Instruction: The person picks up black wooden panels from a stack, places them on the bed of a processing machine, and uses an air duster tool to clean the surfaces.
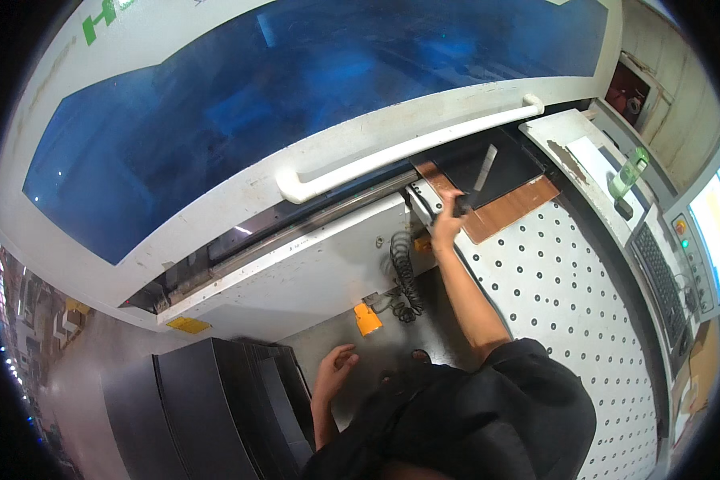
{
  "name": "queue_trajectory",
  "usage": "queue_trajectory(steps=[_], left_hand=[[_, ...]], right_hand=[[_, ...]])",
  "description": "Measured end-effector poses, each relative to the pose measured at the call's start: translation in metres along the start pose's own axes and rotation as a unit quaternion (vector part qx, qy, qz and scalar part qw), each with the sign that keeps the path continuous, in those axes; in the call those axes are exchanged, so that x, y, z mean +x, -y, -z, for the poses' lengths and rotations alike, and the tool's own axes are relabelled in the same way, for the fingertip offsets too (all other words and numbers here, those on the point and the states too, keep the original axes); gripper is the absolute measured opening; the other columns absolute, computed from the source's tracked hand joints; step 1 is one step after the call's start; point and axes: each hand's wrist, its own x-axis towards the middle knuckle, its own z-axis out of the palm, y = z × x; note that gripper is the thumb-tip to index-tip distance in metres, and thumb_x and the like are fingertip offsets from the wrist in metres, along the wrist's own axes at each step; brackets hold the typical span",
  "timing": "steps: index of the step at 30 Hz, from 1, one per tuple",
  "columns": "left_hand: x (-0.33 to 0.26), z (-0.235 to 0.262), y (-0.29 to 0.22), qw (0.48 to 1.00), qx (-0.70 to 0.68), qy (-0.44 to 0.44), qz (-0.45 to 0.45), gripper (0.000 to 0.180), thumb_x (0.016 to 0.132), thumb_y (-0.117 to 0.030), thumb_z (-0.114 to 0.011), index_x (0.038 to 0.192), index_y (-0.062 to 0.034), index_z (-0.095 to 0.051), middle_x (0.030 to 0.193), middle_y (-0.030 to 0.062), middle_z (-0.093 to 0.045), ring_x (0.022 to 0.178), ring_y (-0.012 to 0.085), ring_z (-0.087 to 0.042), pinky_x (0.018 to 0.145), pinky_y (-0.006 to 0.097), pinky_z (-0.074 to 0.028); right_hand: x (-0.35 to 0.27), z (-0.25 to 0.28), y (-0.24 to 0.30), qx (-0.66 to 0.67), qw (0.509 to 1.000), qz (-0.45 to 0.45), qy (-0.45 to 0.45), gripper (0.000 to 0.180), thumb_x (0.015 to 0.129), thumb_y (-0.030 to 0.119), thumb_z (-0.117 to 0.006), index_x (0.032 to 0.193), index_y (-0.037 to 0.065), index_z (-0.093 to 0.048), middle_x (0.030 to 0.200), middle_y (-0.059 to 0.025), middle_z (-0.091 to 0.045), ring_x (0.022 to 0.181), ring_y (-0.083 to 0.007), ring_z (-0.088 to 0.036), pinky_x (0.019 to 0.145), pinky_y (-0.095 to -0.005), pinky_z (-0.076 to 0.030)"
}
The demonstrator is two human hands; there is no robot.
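A factory workshop, shown by a big white machine [252,180] with a blue window [312,88] and long handle [424,150], a white tabletop [554,282] dotted with black studs, a lit control screen [710,228] beside a keyboard [656,272], a coiled cord [404,276], and bare grey floor [88,376].

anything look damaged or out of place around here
One thing stands out: the white panel beyond the brown board at the right hand has a ragged brown patch. It looks odd because its uneven edges break the pale surface, as if the coating had worn or peeled away.
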Motion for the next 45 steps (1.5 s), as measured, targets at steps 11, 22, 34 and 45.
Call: queue_trajectory(steps=[11, 22, 34, 45], left_hand=[[0.027, -0.036, -0.009, 0.969, 0.194, 0.155, 0.019, 0.05, 0.1, -0.035, -0.07, 0.14, -0.0081, -0.059, 0.121, 0.0169, -0.073, 0.114, 0.0288, -0.07, 0.097, 0.039, -0.053], [0.033, -0.056, -0.019, 0.965, 0.208, 0.16, 0.018, 0.049, 0.1, -0.034, -0.068, 0.141, -0.0086, -0.059, 0.121, 0.0163, -0.073, 0.11, 0.0281, -0.071, 0.095, 0.038, -0.053], [0.006, -0.021, 0.11, 0.962, 0.165, 0.119, 0.181, 0.04, 0.102, -0.029, -0.068, 0.134, -0.0054, -0.063, 0.111, 0.0131, -0.074, 0.1, 0.021, -0.07, 0.087, 0.036, -0.054], [-0.116, 0.074, 0.336, 0.941, -0.039, -0.103, 0.32, 0.023, 0.101, -0.03, -0.066, 0.102, -0.0072, -0.069, 0.081, 0.0021, -0.068, 0.076, 0.0131, -0.063, 0.067, 0.031, -0.051]], right_hand=[[0.025, 0.11, 0.013, 0.078, 0.843, -0.516, 0.128, 0.022, 0.099, 0.023, -0.06, 0.082, 0.012, -0.051, 0.059, -0.0007, -0.048, 0.049, -0.0172, -0.052, 0.054, -0.0362, -0.055], [0.054, 0.166, 0.031, 0.134, 0.882, -0.431, -0.14, 0.025, 0.098, 0.023, -0.058, 0.078, 0.013, -0.049, 0.058, -0.0018, -0.044, 0.048, -0.02, -0.048, 0.049, -0.04, -0.049], [-0.085, 0.136, 0.037, 0.031, 0.746, -0.648, 0.15, 0.02, 0.095, 0.024, -0.063, 0.083, 0.011, -0.053, 0.059, -0.0018, -0.048, 0.049, -0.0175, -0.052, 0.048, -0.0359, -0.049], [-0.267, 0.064, 0.136, -0.151, 0.212, -0.416, 0.871, 0.021, 0.097, 0.022, -0.074, 0.099, 0.005, -0.062, 0.067, 0.0027, -0.055, 0.057, -0.0069, -0.052, 0.053, -0.0254, -0.042]])
